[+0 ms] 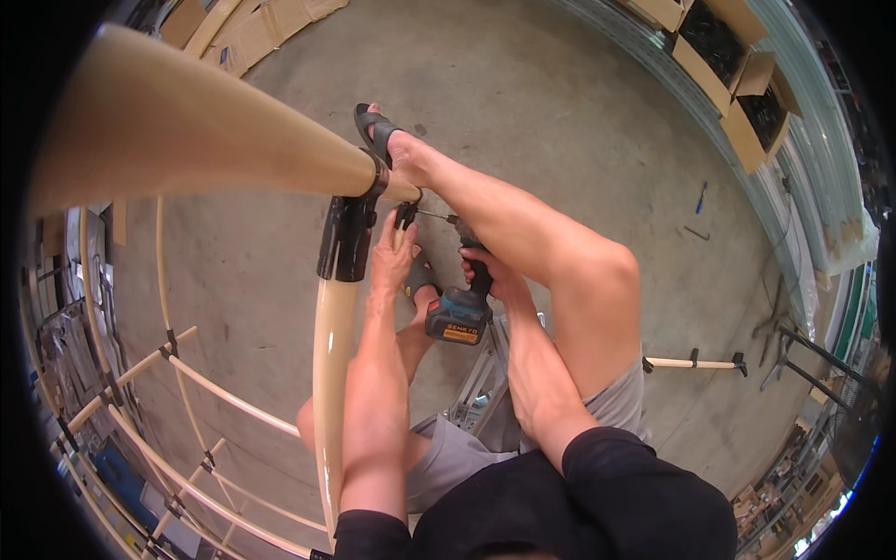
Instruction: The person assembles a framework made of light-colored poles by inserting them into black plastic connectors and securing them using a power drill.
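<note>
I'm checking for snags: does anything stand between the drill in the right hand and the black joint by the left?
Nothing visible does: the bit runs from the drill in the right hand toward the joint at the left hand. The right leg hides part of the drill, but not the bit.

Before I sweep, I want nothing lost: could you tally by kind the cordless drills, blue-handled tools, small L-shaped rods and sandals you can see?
Cordless drill, in the right hand: 1
Blue-handled tool: 1
Small L-shaped rod: 1
Sandals: 2
Total: 5
</note>
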`<state>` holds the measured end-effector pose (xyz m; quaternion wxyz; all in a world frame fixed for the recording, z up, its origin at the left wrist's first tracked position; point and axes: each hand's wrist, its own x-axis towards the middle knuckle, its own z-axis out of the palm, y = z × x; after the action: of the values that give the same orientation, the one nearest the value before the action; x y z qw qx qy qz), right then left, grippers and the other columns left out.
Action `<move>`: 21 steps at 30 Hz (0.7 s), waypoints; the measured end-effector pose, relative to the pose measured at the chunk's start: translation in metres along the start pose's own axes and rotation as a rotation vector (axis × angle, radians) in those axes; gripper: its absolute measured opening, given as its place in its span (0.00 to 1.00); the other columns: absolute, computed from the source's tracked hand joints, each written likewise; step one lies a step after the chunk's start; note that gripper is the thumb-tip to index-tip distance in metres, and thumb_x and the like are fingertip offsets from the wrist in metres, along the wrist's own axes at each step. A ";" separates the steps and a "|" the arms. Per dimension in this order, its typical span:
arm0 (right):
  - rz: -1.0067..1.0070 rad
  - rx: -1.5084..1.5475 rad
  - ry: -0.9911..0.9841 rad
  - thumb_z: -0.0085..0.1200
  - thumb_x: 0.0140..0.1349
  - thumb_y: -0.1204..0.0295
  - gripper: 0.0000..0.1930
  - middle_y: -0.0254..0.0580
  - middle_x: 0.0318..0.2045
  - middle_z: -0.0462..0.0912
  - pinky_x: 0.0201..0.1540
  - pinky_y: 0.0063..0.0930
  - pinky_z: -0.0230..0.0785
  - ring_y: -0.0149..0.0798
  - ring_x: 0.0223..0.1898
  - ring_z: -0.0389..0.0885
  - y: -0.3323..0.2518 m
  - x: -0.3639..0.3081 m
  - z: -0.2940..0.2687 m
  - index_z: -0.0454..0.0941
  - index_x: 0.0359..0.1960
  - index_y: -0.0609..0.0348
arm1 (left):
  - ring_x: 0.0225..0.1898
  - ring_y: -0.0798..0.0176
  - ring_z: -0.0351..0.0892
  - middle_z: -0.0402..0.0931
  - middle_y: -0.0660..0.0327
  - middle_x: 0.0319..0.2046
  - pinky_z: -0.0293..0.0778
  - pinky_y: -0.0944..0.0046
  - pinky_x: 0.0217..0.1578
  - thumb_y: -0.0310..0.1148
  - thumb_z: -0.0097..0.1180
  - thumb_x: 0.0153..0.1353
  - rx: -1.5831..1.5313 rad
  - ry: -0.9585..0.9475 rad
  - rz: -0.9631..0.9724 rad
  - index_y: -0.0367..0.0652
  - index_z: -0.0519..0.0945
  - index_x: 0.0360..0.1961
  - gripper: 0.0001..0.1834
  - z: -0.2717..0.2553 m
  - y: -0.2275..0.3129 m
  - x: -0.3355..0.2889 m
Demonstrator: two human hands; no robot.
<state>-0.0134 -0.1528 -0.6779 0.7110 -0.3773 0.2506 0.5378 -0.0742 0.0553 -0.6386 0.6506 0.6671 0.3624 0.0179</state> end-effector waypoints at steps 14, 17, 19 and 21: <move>0.109 0.055 -0.040 0.64 0.60 0.71 0.11 0.29 0.20 0.71 0.26 0.23 0.68 0.26 0.20 0.70 -0.012 -0.019 0.006 0.71 0.34 0.52 | 0.21 0.75 0.71 0.70 0.69 0.25 0.75 0.70 0.22 0.40 0.60 0.67 -0.007 0.053 0.072 0.41 0.75 0.61 0.25 0.014 0.006 0.003; 0.175 0.067 -0.064 0.64 0.60 0.71 0.11 0.29 0.20 0.71 0.26 0.23 0.68 0.26 0.20 0.70 -0.018 -0.020 0.005 0.71 0.34 0.52 | 0.23 0.73 0.74 0.76 0.65 0.28 0.75 0.68 0.24 0.41 0.60 0.66 -0.020 0.072 0.064 0.41 0.75 0.61 0.25 0.014 0.007 0.000; 0.122 0.005 -0.040 0.64 0.60 0.71 0.11 0.29 0.20 0.71 0.26 0.23 0.68 0.26 0.20 0.70 -0.021 -0.020 0.003 0.71 0.34 0.52 | 0.24 0.71 0.76 0.80 0.61 0.30 0.75 0.66 0.26 0.42 0.61 0.65 -0.019 0.063 0.039 0.41 0.76 0.60 0.26 0.015 0.003 0.000; 0.109 -0.020 -0.042 0.64 0.60 0.71 0.10 0.28 0.20 0.71 0.26 0.23 0.67 0.26 0.20 0.70 -0.023 -0.018 0.004 0.71 0.34 0.51 | 0.24 0.70 0.76 0.81 0.61 0.30 0.76 0.66 0.27 0.41 0.61 0.65 -0.004 0.045 0.020 0.40 0.76 0.59 0.25 0.009 -0.001 0.005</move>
<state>0.0029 -0.1629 -0.6555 0.6818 -0.3589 0.2505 0.5861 -0.0660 0.0501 -0.6429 0.6434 0.6689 0.3702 0.0402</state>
